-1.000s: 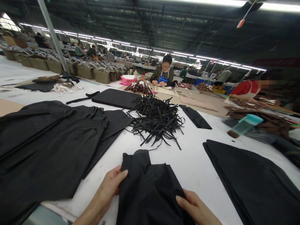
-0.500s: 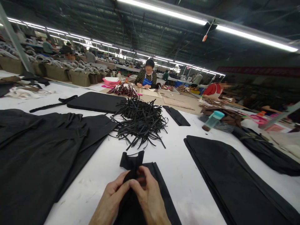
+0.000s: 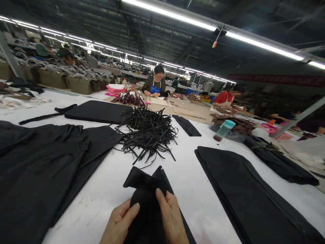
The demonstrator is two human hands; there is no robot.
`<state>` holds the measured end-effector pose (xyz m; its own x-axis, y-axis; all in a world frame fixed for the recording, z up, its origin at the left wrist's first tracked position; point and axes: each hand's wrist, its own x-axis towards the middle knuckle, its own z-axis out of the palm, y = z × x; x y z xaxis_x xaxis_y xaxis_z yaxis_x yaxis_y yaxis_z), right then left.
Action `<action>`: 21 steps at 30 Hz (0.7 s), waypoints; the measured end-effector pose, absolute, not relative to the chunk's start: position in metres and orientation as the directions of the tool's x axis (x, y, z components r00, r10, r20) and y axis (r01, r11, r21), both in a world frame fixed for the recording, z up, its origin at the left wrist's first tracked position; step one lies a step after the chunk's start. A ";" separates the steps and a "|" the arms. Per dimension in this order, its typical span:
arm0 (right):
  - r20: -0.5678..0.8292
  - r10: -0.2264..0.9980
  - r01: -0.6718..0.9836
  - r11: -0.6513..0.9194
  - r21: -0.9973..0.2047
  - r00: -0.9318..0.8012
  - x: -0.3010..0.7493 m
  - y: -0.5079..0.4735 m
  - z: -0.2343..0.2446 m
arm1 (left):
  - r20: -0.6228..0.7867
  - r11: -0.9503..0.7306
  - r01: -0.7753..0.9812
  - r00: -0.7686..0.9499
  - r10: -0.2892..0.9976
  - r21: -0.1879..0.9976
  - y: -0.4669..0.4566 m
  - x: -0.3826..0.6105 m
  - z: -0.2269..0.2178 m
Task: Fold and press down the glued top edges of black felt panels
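Note:
A black fabric piece (image 3: 145, 200) is held between my two hands above the near edge of the white table (image 3: 88, 203). My left hand (image 3: 119, 220) pinches its left side, thumb on top. On the right side, my right hand (image 3: 171, 215) grips it with the thumb along the upper face. The far end of the piece spreads out in a short flap. Under it lies more black fabric (image 3: 184, 222), partly covered by the piece and my right hand. Just beyond is a tangled heap of thin black strips (image 3: 149, 132).
Large black fabric sheets (image 3: 38, 176) cover the left, and a stack of black panels (image 3: 243, 183) lies on the right. Farther back are a black padded panel (image 3: 96, 111), folded black pieces (image 3: 187, 125) and a teal-lidded bottle (image 3: 224, 129). A co-worker (image 3: 155, 83) sits opposite.
My hands have moved apart from a close pinch to opposite sides of the fabric piece. Its far flap now lies wider and flatter. The view has turned slightly right.

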<state>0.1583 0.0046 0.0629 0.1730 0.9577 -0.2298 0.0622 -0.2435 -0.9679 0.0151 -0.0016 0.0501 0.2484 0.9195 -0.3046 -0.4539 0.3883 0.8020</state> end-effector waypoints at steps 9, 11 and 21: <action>-0.181 0.938 0.117 -0.223 -0.968 0.294 0.239 0.018 0.062 | -0.463 0.329 -0.644 -0.045 0.885 0.691 0.023 -0.056 0.059; -0.157 0.919 0.193 -0.239 -0.952 0.362 0.270 0.019 0.063 | -0.485 0.299 -0.625 -0.148 0.862 0.721 0.028 -0.075 0.061; -0.041 0.915 0.519 -0.264 -0.813 0.401 0.316 0.006 0.092 | -0.492 0.371 -0.473 -0.160 0.856 0.799 0.035 -0.102 0.064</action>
